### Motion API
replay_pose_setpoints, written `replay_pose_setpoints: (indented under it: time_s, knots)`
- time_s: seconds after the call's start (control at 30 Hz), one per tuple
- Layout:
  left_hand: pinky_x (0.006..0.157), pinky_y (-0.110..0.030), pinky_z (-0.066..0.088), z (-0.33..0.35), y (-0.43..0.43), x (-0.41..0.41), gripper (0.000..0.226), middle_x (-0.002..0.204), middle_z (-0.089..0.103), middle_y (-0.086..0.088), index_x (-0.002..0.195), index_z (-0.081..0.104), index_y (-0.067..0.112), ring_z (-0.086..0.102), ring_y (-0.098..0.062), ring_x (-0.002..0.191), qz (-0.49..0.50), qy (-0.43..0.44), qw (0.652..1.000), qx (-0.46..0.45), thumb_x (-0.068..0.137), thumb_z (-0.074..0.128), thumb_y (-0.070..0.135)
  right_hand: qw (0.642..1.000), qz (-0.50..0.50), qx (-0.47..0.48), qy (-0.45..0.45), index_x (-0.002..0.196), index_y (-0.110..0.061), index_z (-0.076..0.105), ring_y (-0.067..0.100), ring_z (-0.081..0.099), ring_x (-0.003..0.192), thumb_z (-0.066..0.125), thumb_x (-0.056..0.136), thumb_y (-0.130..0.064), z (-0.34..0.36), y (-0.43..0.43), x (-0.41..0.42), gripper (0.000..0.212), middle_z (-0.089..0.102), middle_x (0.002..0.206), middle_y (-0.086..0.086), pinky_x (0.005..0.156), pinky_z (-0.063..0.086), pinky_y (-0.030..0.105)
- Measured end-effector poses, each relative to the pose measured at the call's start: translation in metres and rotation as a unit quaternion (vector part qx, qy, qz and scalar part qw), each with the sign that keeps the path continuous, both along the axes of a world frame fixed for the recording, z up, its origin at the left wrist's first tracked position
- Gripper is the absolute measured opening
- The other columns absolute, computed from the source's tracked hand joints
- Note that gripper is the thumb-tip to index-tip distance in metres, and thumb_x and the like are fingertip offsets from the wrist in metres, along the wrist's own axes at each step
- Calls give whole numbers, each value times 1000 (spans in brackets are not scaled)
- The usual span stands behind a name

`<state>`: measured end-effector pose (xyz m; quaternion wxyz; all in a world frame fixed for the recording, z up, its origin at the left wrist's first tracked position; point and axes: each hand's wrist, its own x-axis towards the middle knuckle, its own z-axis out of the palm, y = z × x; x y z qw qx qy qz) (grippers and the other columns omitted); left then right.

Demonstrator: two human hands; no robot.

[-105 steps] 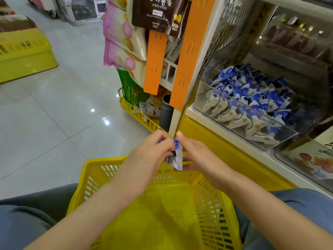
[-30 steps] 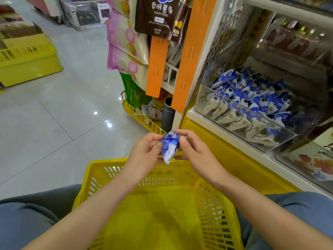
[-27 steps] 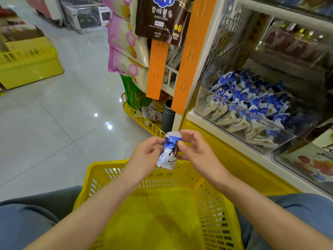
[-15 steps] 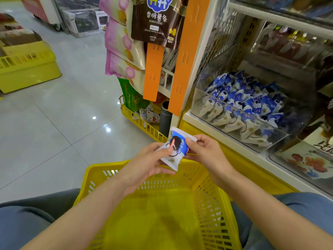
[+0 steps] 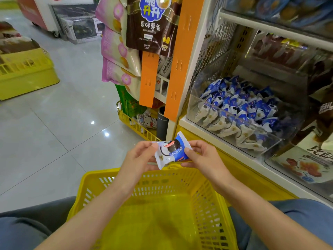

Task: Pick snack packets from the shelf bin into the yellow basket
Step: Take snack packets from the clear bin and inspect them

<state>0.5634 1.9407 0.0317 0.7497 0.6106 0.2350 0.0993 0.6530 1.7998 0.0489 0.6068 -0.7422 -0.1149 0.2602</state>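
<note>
We hold one blue and white snack packet [image 5: 171, 150] between both hands, above the far rim of the yellow basket [image 5: 100, 174]. The left hand [image 5: 138, 156] pinches its left edge and the right hand [image 5: 201, 157] its right edge, so both grips grasp it. To the right, the shelf bin [image 5: 196, 87] holds more packets [image 5: 239, 107].

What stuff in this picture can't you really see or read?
All from the head view:
1. Small writing on the snack packet, pinched between the left hand and right hand: too small to read.
2. Yellow basket: its near end is cut off by the bottom edge, and the forearms cross over it.
3. Number of packets in the shelf bin: they are piled over each other.
4. Upper-shelf goods: blurred.
</note>
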Motion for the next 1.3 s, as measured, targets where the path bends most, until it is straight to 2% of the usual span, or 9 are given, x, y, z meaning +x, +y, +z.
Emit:
replay_pose_setpoints:
  time_s: [0.27,0.4,0.53,0.73,0.93,1.03,1.13,1.23,1.3]
  knots:
    - [73,-37,57,1,-2,10,22,96,71,-12,104,58,7,70,-21,84,0,16,1000,20,84,64,13,998,55,30,2,107,-15,56,1,65,71,60,88,-17,12,-3,-3,20,67,94,2,62,54,16]
    - [72,-28,57,4,-4,15,22,98,70,-6,105,60,12,69,-14,84,-68,-6,997,46,83,65,11,998,53,19,-14,100,-15,59,6,65,72,65,84,-10,14,-10,-6,18,69,96,8,63,53,18]
    - [74,-26,52,10,-1,19,18,94,70,-4,98,66,19,64,-9,84,-168,-11,975,146,80,70,16,987,94,-37,-125,95,-19,61,15,64,75,68,81,-13,16,-18,-4,17,69,89,1,64,54,24]
    - [61,-25,55,17,6,30,17,100,66,-11,101,58,18,61,-9,76,-109,-41,990,79,87,59,8,975,13,6,-223,100,-27,60,4,66,82,53,91,-20,58,-20,49,13,69,93,-6,71,53,16]
    - [57,-24,53,16,8,35,21,90,61,-1,112,54,8,58,-9,71,-48,-43,998,20,91,53,11,931,-96,-234,-261,108,-5,66,21,63,89,51,94,-24,74,7,147,27,69,94,11,84,51,32]
    - [60,-26,54,17,10,34,13,92,64,-1,104,55,15,61,-10,71,-43,-35,998,15,91,54,14,901,-36,-343,-262,59,-2,55,35,56,72,54,93,-31,64,20,162,44,53,61,17,81,44,39]
    - [63,-27,55,20,12,34,16,102,65,-4,107,55,17,62,-12,80,-50,-30,998,14,91,54,18,858,-20,-419,-297,45,-12,39,21,42,51,57,90,-31,57,26,169,53,39,48,5,92,41,38]
    - [66,-30,55,23,12,34,23,107,64,-8,113,54,12,62,-14,83,-54,-22,998,-2,91,54,20,857,-44,-426,-286,73,1,68,29,59,71,64,85,-28,55,25,171,32,64,74,17,87,50,41]
    - [66,-29,55,24,11,34,24,103,65,-6,114,54,10,63,-11,77,-58,-22,998,-12,92,53,20,877,-79,-397,-258,96,0,69,30,64,91,69,81,-26,55,21,173,30,69,97,17,86,53,41]
